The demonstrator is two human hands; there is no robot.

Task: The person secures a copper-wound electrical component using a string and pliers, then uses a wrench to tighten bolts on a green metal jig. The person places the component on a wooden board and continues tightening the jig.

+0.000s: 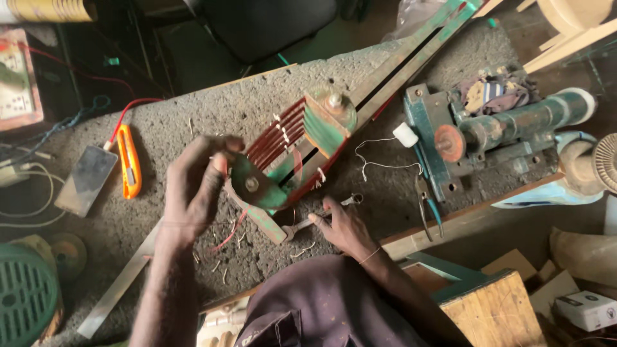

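Left hand [196, 186] grips the coil former [283, 157], angled up-right near the bench's front edge, right hand [344, 228] pinching a spanner [321, 215].

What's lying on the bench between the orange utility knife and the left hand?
Nothing: in the head view, bare bench separates the orange utility knife from the left hand.

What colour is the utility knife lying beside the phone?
Orange; the utility knife shows clearly in the head view, left of the left hand.

so on the bench: one orange utility knife [130, 160], one phone [86, 180], one wrench [319, 216], one pair of pliers [426, 207].
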